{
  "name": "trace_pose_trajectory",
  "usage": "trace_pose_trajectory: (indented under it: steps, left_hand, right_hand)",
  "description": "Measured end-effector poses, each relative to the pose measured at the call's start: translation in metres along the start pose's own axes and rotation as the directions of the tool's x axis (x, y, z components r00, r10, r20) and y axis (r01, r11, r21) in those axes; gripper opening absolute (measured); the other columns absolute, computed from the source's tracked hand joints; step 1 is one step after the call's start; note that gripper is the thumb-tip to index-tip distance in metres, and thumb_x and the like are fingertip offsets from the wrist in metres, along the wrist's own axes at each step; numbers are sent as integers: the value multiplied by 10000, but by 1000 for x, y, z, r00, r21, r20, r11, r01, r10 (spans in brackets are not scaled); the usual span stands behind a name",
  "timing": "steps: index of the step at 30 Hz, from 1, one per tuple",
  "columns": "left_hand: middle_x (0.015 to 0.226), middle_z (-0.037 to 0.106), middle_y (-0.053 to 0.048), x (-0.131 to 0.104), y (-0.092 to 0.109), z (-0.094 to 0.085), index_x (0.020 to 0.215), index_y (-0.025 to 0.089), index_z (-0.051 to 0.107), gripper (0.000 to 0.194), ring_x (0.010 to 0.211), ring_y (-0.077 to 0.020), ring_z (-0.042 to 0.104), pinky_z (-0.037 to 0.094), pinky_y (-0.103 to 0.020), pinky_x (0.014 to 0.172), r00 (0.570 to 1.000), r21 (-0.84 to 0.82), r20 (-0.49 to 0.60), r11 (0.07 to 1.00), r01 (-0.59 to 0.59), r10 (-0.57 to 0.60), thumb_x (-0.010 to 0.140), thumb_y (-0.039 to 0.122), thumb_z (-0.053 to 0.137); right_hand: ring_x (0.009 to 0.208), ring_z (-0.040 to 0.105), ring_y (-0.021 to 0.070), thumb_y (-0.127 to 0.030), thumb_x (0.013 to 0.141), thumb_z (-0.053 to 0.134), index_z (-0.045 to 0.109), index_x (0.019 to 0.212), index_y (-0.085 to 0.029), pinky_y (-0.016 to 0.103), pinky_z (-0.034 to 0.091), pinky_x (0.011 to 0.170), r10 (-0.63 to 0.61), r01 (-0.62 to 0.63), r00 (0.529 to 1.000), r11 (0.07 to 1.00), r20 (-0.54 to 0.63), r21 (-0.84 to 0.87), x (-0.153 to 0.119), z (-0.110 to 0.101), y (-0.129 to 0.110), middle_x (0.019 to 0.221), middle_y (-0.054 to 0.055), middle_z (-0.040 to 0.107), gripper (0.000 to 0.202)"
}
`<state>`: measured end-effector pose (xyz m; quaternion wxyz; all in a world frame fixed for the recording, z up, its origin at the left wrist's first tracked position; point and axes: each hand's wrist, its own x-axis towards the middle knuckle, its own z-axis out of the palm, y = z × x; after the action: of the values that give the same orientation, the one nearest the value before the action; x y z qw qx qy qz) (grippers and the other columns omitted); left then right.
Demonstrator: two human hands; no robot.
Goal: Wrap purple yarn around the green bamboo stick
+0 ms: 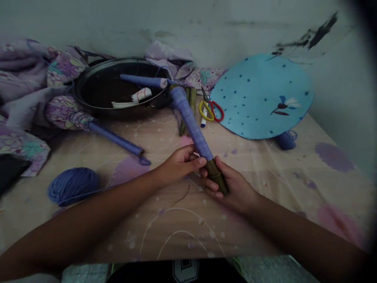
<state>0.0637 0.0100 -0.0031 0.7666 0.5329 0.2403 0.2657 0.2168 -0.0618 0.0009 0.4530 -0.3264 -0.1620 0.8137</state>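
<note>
A bamboo stick (196, 133), wrapped in blue-purple yarn over most of its length, slants over the middle of the table. Its lower end is bare green bamboo, and my right hand (231, 182) is wrapped round that end. My left hand (185, 163) pinches the stick where the yarn wrapping meets the bare bamboo, thumb on top. A ball of blue yarn (74, 185) lies at the left, and a strand runs from it toward my left forearm, which hides the rest of its path.
Behind are a dark pan (88, 98) holding another wrapped stick, scissors (210, 108), a marker (204, 118), bare bamboo pieces (191, 100) and a blue oval fan (259, 98). A wrapped stick (118, 139) and flowered cloth (26, 102) lie left. A blue roll (285, 140) sits right.
</note>
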Motion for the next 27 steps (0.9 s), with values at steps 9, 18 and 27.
trace_pose_trajectory:
  steps: [9, 18, 27]
  left_hand:
    - [733, 628, 15, -1, 3, 5, 937, 125, 543, 354, 572, -56, 601, 440, -163, 532, 997, -12, -74, 999, 36, -37, 750, 386, 693]
    - [669, 668, -17, -8, 3, 7, 780, 129, 524, 278, 605, -110, 658, 549, -229, 589, 1000, -66, -4, 998, 13, -13, 771, 356, 684]
    - [696, 636, -13, -15, 16, 11, 780, 132, 556, 203, 608, -89, 618, 506, -200, 584, 997, 108, 22, 992, -70, 68, 815, 320, 623]
  right_hand:
    - [584, 503, 85, -376, 790, 679, 535, 845, -207, 214, 429, 527, -152, 155, 987, 987, -59, 39, -1, 3, 3, 751, -28, 553, 229]
    - [613, 523, 101, -335, 715, 761, 486, 842, -236, 233, 455, 558, -155, 163, 979, 985, -133, 51, 0, 6, 3, 735, -44, 547, 319]
    - [595, 510, 91, -322, 688, 794, 471, 903, -248, 226, 507, 516, -232, 224, 963, 972, -136, -72, -1, 3, 8, 687, -68, 517, 396]
